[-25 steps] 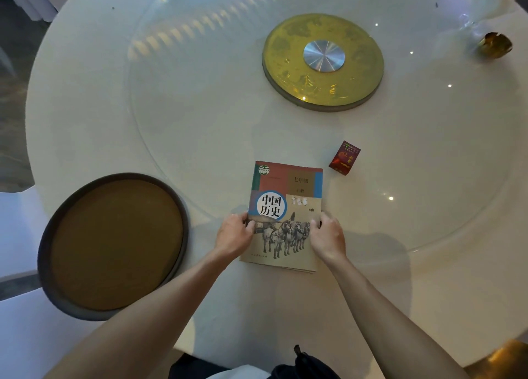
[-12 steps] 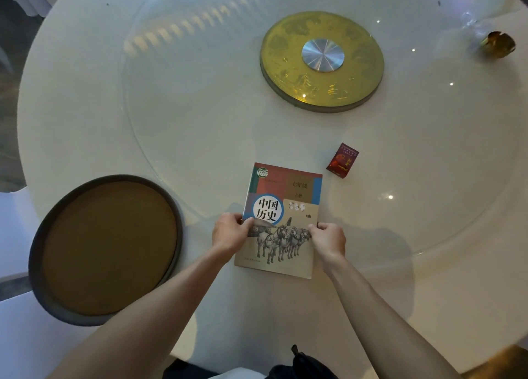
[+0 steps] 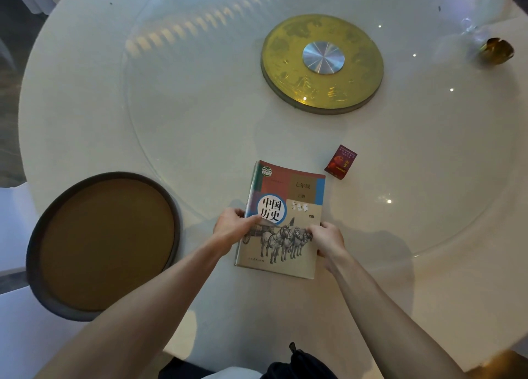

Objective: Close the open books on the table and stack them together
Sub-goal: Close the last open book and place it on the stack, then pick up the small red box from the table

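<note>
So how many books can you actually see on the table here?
1 cover shows: the history textbook, closed, at the near table edge between the left hand and right hand. Page edges at its left suggest others hidden underneath.

Closed book (image 3: 285, 221) on table (image 3: 85, 93), between round tray (image 3: 105, 244) at left and small box (image 3: 340, 162) at right; disc (image 3: 323, 64) behind.
</note>
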`<state>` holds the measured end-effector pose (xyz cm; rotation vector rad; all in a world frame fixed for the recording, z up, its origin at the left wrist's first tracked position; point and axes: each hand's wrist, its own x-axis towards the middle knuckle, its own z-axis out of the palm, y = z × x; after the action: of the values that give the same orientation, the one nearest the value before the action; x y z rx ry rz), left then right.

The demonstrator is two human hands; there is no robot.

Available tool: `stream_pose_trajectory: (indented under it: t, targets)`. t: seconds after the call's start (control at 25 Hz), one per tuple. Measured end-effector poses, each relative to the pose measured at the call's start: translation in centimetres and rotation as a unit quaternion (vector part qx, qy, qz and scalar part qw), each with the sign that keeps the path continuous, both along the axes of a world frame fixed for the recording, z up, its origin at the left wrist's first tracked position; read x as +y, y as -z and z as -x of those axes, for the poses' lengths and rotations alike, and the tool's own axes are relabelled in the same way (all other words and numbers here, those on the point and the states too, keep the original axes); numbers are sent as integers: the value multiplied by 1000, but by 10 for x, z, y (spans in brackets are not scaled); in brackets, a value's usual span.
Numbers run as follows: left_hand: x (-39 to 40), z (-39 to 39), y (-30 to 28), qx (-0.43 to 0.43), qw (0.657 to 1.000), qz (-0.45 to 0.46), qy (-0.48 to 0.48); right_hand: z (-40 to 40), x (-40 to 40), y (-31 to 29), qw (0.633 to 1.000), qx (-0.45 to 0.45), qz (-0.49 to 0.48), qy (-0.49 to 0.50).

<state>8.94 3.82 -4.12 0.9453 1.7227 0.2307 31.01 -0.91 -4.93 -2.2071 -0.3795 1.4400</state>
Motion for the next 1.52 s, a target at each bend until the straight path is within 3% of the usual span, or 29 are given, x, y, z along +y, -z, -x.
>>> stream_pose_trajectory:
  t: [0.52,0.84,0.92,1.04,1.12,1.2,1.36,1.52]
  targets:
    - [-6,-7,4,42,999,-25,5,-4,-4,11,998,-36,-36,-35]
    - [39,-17,3,36,998,-55,17,-16,38,11,997,-41,-56,-37]
    - [45,-16,2,75,993,-66,68,-18,44,9,996,-42,-56,-54]
    - [57,-20,-5,207,954,-122,177,-30,50,2,993,-25,-29,-113]
    - [75,-32,-16,230,944,-170,167,-47,63,-4,986,-52,-12,-158]
    - [101,-56,-27,154,957,-201,138,-73,86,-6,985,-128,-29,-113]
    - [141,-133,-40,-36,974,-156,160,-120,128,4,987,-135,-91,-13]
    - [159,-209,-35,-63,971,-127,194,-137,143,5,991,-100,-92,2]
